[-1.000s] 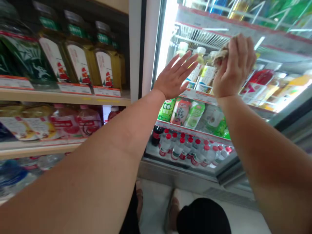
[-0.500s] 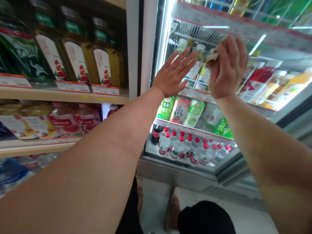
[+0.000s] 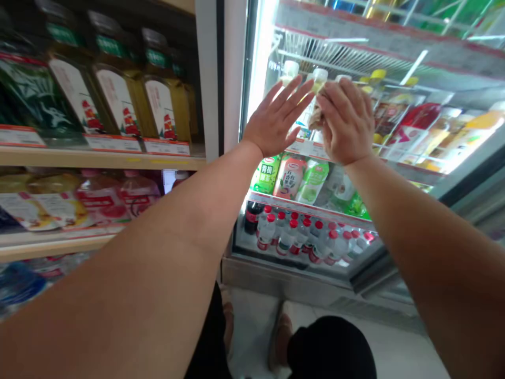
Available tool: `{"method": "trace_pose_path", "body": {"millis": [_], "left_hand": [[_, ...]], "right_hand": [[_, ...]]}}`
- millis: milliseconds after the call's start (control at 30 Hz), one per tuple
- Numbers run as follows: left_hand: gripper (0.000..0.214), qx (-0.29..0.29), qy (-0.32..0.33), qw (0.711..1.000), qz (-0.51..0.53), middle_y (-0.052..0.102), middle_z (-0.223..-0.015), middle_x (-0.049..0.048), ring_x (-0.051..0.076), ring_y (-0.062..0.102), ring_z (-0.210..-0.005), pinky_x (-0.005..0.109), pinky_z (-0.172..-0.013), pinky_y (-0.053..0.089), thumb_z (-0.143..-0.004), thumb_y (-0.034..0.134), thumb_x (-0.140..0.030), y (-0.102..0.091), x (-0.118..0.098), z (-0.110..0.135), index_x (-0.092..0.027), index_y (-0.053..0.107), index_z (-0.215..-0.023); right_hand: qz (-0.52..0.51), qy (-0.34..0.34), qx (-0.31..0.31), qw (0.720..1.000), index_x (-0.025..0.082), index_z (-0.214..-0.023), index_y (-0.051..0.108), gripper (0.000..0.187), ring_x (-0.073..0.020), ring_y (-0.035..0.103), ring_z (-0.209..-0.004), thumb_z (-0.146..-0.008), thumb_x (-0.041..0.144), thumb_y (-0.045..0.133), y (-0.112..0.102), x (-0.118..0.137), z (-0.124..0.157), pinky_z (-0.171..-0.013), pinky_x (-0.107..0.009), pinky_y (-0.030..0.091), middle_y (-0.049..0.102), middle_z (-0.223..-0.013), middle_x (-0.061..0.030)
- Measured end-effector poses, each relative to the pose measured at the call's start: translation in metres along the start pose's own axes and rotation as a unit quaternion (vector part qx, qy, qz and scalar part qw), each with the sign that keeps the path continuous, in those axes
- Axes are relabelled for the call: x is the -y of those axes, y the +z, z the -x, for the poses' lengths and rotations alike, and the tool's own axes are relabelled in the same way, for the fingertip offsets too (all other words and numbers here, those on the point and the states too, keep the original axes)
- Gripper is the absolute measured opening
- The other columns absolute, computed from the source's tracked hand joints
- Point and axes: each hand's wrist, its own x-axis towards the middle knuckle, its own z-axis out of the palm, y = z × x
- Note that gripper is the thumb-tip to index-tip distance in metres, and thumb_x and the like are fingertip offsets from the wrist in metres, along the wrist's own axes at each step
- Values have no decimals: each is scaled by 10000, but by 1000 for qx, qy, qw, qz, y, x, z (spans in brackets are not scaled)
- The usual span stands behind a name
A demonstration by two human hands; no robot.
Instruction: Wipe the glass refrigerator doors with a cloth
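In front of the lit drinks fridge, my left hand (image 3: 276, 118) is open, palm forward and fingers spread. It seems to rest on the glass door, though contact cannot be made out for certain. Close beside it on the right, my right hand (image 3: 347, 121) is closed on a crumpled brownish cloth (image 3: 316, 111), which shows past the fingertips. White-capped bottles (image 3: 291, 71) stand on the shelf behind both hands, partly covered by them. Below the hands is a row of green and pink drink packs, one of them a pink bottle (image 3: 289, 176).
To the left, wooden shelves (image 3: 98, 158) hold bottles of yellow oil-like liquid (image 3: 118, 87) and pink drinks (image 3: 100, 195). Red-capped water bottles (image 3: 288, 237) fill the fridge bottom. A dark door frame (image 3: 374, 271) runs along the right. My feet stand on the tiled floor (image 3: 252, 326).
My right hand with the cloth has moved left and slightly down, nearer my left hand. Yellow-capped bottles behind it now show. My left hand stays nearly in place.
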Motion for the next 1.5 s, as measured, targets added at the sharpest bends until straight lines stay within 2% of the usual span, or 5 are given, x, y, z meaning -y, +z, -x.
{"method": "trace_pose_path", "body": {"millis": [200, 400, 567, 967, 1500], "left_hand": [[667, 17, -12, 1000, -12, 112, -1703, -2, 200, -12, -1587, 413, -1330, -65, -1000, 316, -297, -2, -2, -1, -154, 230, -1646], [671, 8, -7, 1000, -8, 126, -1704, 14, 214, -21, -1584, 428, -1330, -52, -998, 319, -280, -1, -1, 0, -140, 230, -1647], [666, 6, -6, 1000, -18, 109, -1702, -13, 193, -19, -1586, 405, -1329, -66, -1003, 329, -291, 1, -1, 0, -158, 218, -1646], [690, 6, 4, 1000, -30, 129, -1703, 30, 228, 20, -1586, 433, -1327, -28, -1001, 358, -307, -3, -1, 0, -148, 213, -1656], [687, 7, 8, 999, -34, 142, -1703, 54, 260, 40, -1585, 479, -1327, 15, -1015, 405, -289, -4, -2, 4, -150, 201, -1656]], "right_hand": [[38, 190, -173, 966, 192, -1489, 507, 561, -282, 328, -1517, -1070, 381, 186, 8, -5, 1, -1252, -565, 253, 438, -1578, -98], [8, 10, -1, 1000, 321, -1525, 453, 503, -221, 276, -1550, -1060, 384, 273, 5, 3, 6, -1276, -513, 263, 388, -1614, 37], [54, 162, -173, 970, 227, -1473, 537, 536, -294, 389, -1484, -1073, 382, 215, 9, 4, 7, -1215, -570, 308, 487, -1546, -68], [24, 183, -169, 968, 198, -1465, 537, 575, -310, 356, -1499, -1083, 409, 163, 12, 0, 9, -1225, -602, 268, 462, -1563, -88], [-11, -82, 48, 995, 332, -1493, 491, 436, -250, 392, -1494, -1078, 378, 367, -5, -12, 4, -1236, -522, 338, 467, -1566, 27]]}}
